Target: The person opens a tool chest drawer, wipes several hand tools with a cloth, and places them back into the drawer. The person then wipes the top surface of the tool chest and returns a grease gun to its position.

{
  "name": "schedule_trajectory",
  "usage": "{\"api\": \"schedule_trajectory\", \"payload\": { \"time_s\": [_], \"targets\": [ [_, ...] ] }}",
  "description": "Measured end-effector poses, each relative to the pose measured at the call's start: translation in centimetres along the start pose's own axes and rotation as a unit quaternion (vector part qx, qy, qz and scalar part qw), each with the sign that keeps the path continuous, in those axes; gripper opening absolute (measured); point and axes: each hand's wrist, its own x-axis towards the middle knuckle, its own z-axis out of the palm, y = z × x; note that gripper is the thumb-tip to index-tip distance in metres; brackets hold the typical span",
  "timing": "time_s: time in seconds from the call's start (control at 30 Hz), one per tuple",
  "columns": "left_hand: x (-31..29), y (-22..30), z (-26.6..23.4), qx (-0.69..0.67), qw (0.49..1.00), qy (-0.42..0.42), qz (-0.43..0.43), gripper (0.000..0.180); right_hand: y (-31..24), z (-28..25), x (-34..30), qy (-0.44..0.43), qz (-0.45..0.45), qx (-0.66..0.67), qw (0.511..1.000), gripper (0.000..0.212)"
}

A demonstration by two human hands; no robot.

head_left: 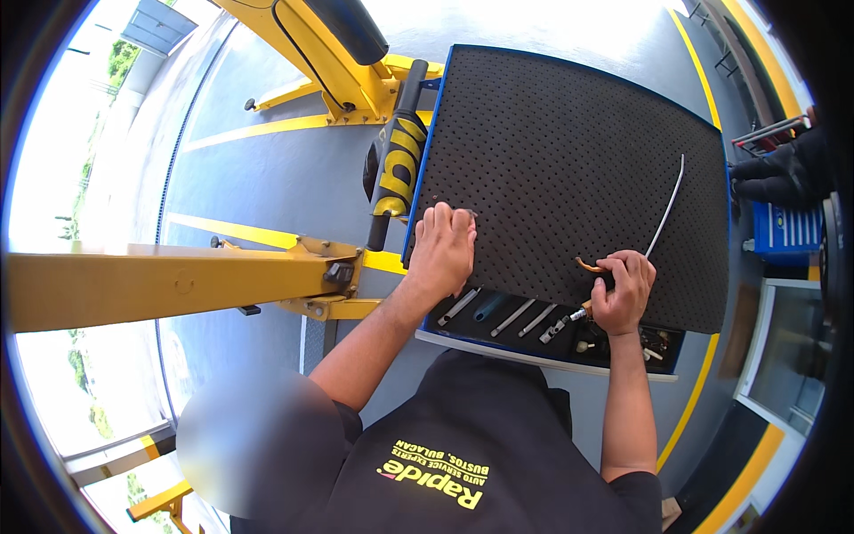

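Observation:
My left hand rests near the left edge of a black perforated mat, its fingers curled together. A small bit shows at the fingertips, too small to name. Over the mat's near right part, my right hand is closed round a thin orange-brown hooked piece, whose curved end sticks out to the left. A long, slightly bent pale rod runs from this hand toward the mat's far right. Whether rod and hook are joined is hidden by the fingers. Beneath the right wrist a jointed metal tool lies in the drawer.
An open drawer under the mat's near edge holds several metal bars and a blue tube. Yellow lift arms stand at the left, a padded post beside the mat. A person in dark clothes and a blue cabinet are far right.

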Motion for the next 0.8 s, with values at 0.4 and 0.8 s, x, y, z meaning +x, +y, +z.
{"api": "schedule_trajectory", "payload": {
  "time_s": [0.4, 0.8],
  "targets": [
    [21.8, -8.4, 2.6, 0.138, 0.989, 0.019, -0.047, 0.026, 0.6, 0.2, -0.2, 0.007, -0.029, 0.004, 1.0, 0.024],
    [-4.0, 1.1, -0.1, -0.002, 0.998, -0.018, 0.064, 0.02, 0.1, 0.0, 0.0, 0.009, -0.002, 0.006, 1.0, 0.023]
  ]
}}
